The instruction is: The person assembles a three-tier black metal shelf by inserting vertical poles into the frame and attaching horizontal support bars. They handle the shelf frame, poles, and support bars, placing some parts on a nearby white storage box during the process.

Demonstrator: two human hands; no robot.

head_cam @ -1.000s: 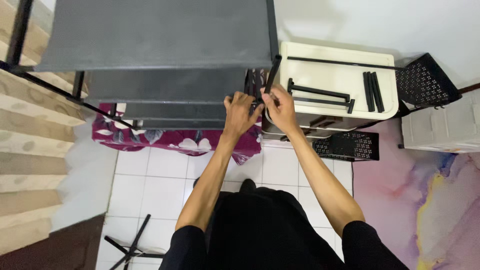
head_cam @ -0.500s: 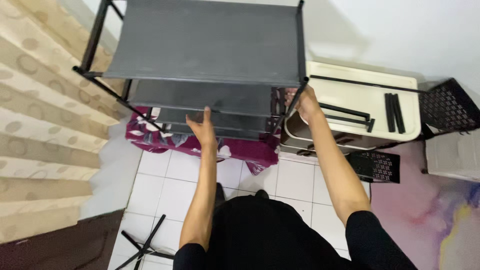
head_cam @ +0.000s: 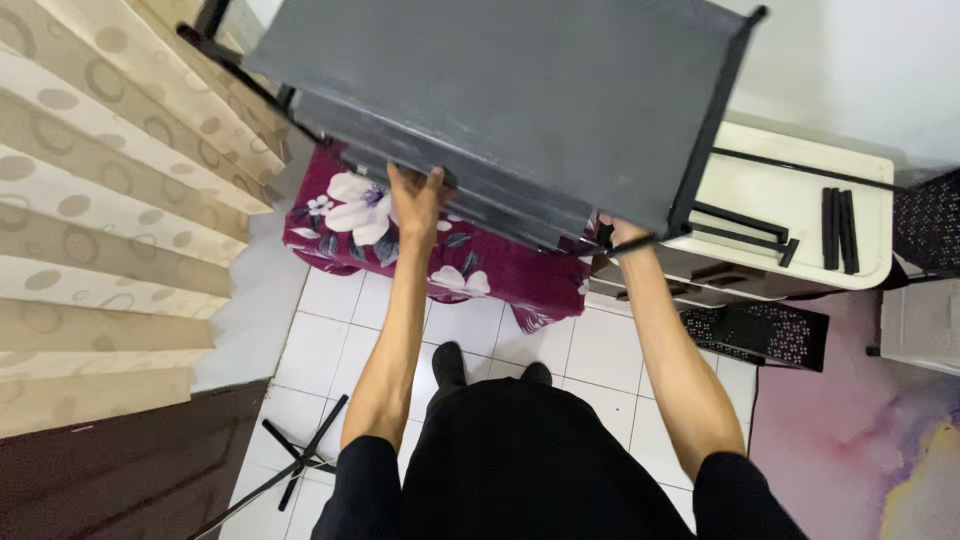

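Gripping its lower edges for balance, a tilted grey-tiered shelf rack (head_cam: 520, 100) is held at twelve o'clock; left hand (head_cam: 415, 200) fingers are curled on a tier, right hand (head_cam: 620, 235) fingers closed around the frame post, beside the cream drawer cabinet (head_cam: 790, 215) at two o'clock.

A black short-sleeved top is worn, with the sleeves ending above the elbows and both forearms left bare. Black trousers are seen below it, and dark socks or shoes on the feet. No watch, ring or glove is worn on the left hand (head_cam: 416, 200) or the right hand (head_cam: 626, 235).
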